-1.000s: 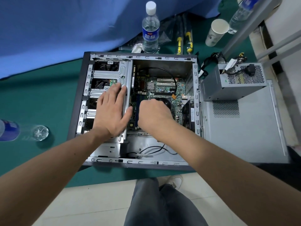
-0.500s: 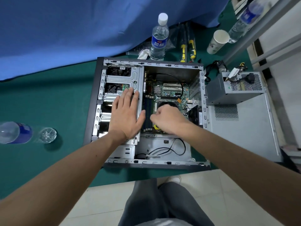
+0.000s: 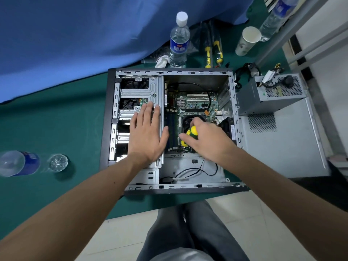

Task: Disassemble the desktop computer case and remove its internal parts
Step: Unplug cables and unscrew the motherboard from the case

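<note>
Head view, right hand (image 3: pixel 209 140) gripping screwdriver (image 3: pixel 191 135) over motherboard (image 3: pixel 194 104), left hand (image 3: pixel 146 134) flat beside.

A: Case status?
B: The desktop computer case (image 3: pixel 170 73) lies on its side on the green mat (image 3: pixel 56 129), side panel off, motherboard (image 3: pixel 194 104) exposed.
A: Hands?
B: The left hand (image 3: pixel 146 136) lies flat, fingers straight, on the metal drive cage (image 3: pixel 140 91). The right hand (image 3: pixel 207 140) grips a yellow-and-green screwdriver handle (image 3: pixel 191 133) over the CPU fan (image 3: pixel 189 120); the tip is hidden.
A: Removed parts?
B: The power supply (image 3: pixel 271 93) sits on the detached side panel (image 3: pixel 282 146), just right of the case.
A: Surroundings?
B: An upright water bottle (image 3: pixel 178 40), two screwdrivers (image 3: pixel 213 51) and a paper cup (image 3: pixel 246 41) stand beyond the case. A second bottle (image 3: pixel 22 162) lies far left.
</note>
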